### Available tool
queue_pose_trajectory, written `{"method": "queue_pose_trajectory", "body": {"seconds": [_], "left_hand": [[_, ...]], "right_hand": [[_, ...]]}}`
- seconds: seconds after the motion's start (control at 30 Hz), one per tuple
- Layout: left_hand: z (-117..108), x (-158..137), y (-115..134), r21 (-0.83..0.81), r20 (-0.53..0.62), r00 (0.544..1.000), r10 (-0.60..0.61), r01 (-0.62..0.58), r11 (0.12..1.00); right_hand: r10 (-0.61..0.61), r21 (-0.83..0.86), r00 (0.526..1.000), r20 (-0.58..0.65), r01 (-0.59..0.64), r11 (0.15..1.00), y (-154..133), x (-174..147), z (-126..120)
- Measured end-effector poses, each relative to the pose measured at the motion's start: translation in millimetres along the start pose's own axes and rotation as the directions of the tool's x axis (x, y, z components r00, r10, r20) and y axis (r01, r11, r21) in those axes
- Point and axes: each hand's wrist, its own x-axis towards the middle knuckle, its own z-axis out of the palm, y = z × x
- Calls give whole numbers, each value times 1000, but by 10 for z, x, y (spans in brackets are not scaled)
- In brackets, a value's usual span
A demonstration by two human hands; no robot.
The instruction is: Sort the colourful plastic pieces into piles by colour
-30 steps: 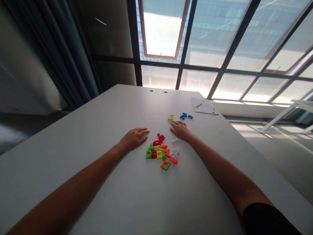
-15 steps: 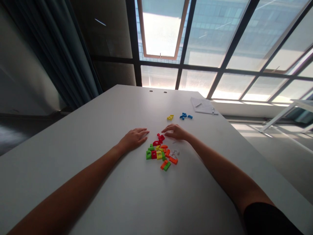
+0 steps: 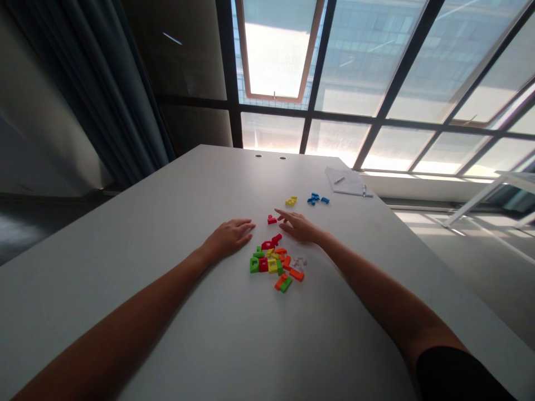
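the left hand (image 3: 228,238) lay palm down; apart on its right, the right hand (image 3: 299,227) angled inward, spread.

Block pile (image 3: 272,265) on table (image 3: 234,345), other block groups (image 3: 314,198) behind it, papers (image 3: 353,184) at far right, windows (image 3: 343,78) beyond

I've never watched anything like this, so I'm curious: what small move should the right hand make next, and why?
Probably slide the outlying red clump of toy blocks slightly toward the yellow blocks: the right hand has its fingers beside it, and it sits apart from the mixed-colour pile, while yellow and blue blocks lie grouped by colour farther off.
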Motion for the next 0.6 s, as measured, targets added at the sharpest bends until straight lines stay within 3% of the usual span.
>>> {"method": "queue_pose_trajectory", "body": {"seconds": [0.13, 0.23, 0.33, 0.43, 0.6], "left_hand": [[-53, 42, 55, 36, 25, 999, -21, 21, 999], [-89, 131, 173, 97, 21, 999, -46, 44, 994], [-98, 265, 332, 169, 25, 1000, -1, -3, 986], [-83, 427, 445, 218, 49, 998, 47, -57, 974], [-31, 753, 358, 268, 50, 996, -69, 53, 962]], "right_hand": [[76, 303, 994, -85, -47, 952, 164, -7, 6], [194, 407, 963, -185, -104, 907, 222, 0, 60], [222, 339, 939, -265, -125, 932, 182, 5, 118], [162, 229, 938, -306, -93, 969, 120, -8, 145], [108, 146, 945, -309, -66, 987, 106, -23, 142]]}}
